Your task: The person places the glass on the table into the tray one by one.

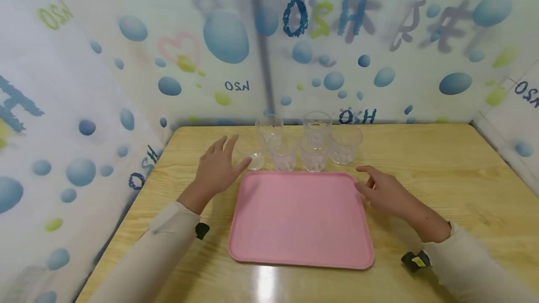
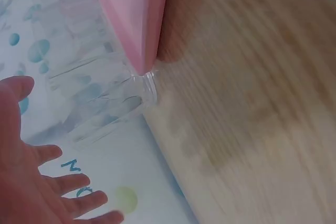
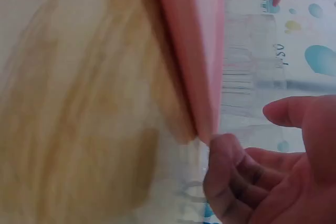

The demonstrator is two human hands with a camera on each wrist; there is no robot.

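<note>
Across the table (image 1: 421, 153), the tray (image 1: 301, 219) lies flat between the hands! Left hand (image 1: 216, 166): fingers spread wide, thumb out, gripping nothing. Right hand (image 1: 385, 193), at the tray's far right corner: fingers bent, thumb standing apart; whether they touch the rim, I can't tell. And six glasses (image 1: 283, 153) bunch just behind the tray, the leftmost near the left thumb.

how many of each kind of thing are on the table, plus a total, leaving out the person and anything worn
Clear glasses: 6
Pink tray: 1
Total: 7
</note>
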